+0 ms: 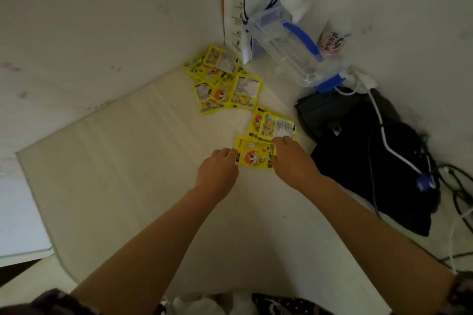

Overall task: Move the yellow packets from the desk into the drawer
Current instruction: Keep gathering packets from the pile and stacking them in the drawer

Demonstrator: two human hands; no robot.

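Several yellow packets lie on the pale desk. A far pile sits near the wall corner. A small group lies closer. The nearest packet, with a red cartoon figure, is held between both hands: my left hand pinches its left edge with curled fingers, and my right hand grips its right edge, fingers also reaching the group behind. No drawer is in view.
A white paper coffee bag stands in the corner beside a clear plastic box with blue handle and a cup. Dark cloth and cables cover the desk's right side.
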